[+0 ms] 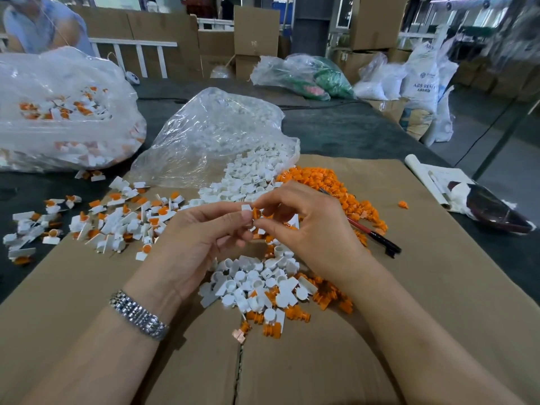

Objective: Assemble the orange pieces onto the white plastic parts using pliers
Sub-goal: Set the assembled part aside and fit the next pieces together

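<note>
Handling, judged: the white plastic part [246,208] and the orange piece [256,213] both look small, light and rigid, moulded plastic with smooth faces, so likely to slip from fingertips and to scatter if dropped. Best hold appears to be on the flat sides of the white part, leaving its socket end free; the orange piece by its ribbed body.

Grip: the left hand [198,238] pinches the white part between thumb and fingertips. The right hand [304,226] pinches the orange piece, pressing it against the white part. Both are held in the air above the middle of the cardboard sheet [438,287].

Pliers [371,232]: red and black handles, lying untouched on the cardboard just behind the right hand, partly under the orange heap [318,182].

Appearance: white parts are small cups with a flat tab; orange pieces are short ribbed plugs. A mixed loose pile [263,285] lies below the hands. Assembled pieces [117,217] spread toward the left edge. A clear bag [210,135] spills white parts at the far edge.
</note>
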